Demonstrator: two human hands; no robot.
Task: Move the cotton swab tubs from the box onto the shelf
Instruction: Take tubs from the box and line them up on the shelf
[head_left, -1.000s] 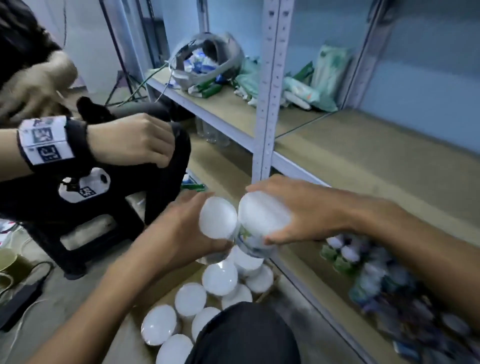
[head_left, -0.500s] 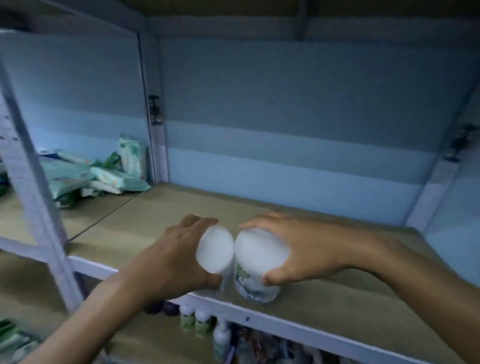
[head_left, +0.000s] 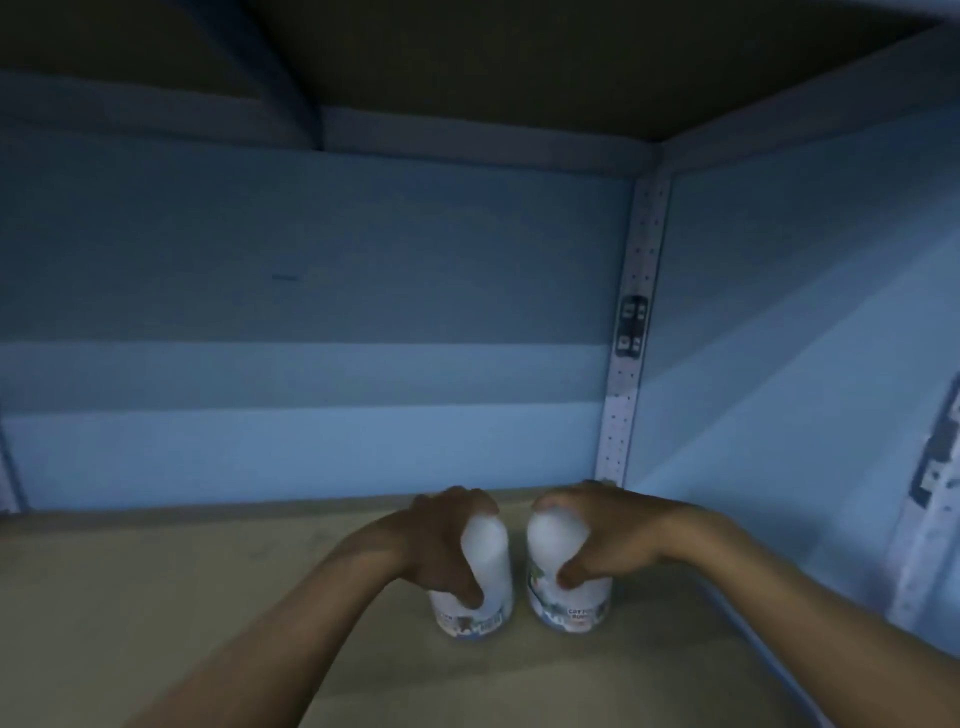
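Note:
Two white-lidded cotton swab tubs stand side by side on the brown shelf board (head_left: 156, 613), close to its back right corner. My left hand (head_left: 436, 545) grips the left tub (head_left: 485, 582) from above, fingers curled over its lid. My right hand (head_left: 602, 535) grips the right tub (head_left: 571, 597) the same way, thumb on its front. Both tubs look upright, and their bases appear to touch the board. The box is out of view.
A blue back wall (head_left: 311, 364) and blue side wall (head_left: 805, 338) close the shelf in. A perforated metal upright (head_left: 628, 364) stands in the back right corner. The shelf board above (head_left: 467, 62) hangs low overhead.
Both hands carried the tubs from above the box up over the shelf edge and deep toward the back right corner, where the tubs now appear set down. The view swung right.

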